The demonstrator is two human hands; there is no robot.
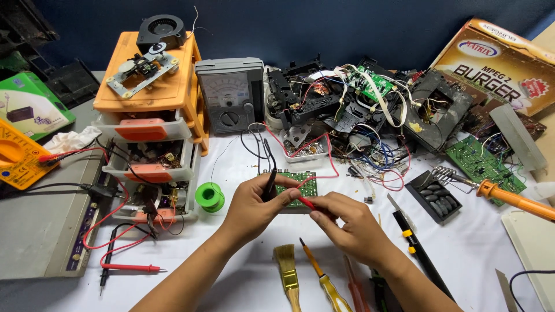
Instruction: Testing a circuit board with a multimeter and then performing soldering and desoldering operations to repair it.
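A small green circuit board (302, 180) lies on the white table top, partly covered by my fingers. Pinched upright in my left hand (251, 208) is a black test probe (270, 184), its tip down at the board's left part. My right hand (350, 226) grips a red test probe (307, 202) that points left toward the board's near edge. Black and red leads run from the probes up to a grey analog multimeter (230, 95) standing behind the board.
An orange-and-white drawer unit (147, 124) stands at left with a green solder spool (208, 196) beside it. Broken electronics and wires (370, 110) pile at the back. A brush (287, 274), screwdrivers (324, 280), a soldering iron (503, 195), a yellow meter (17, 156) lie around.
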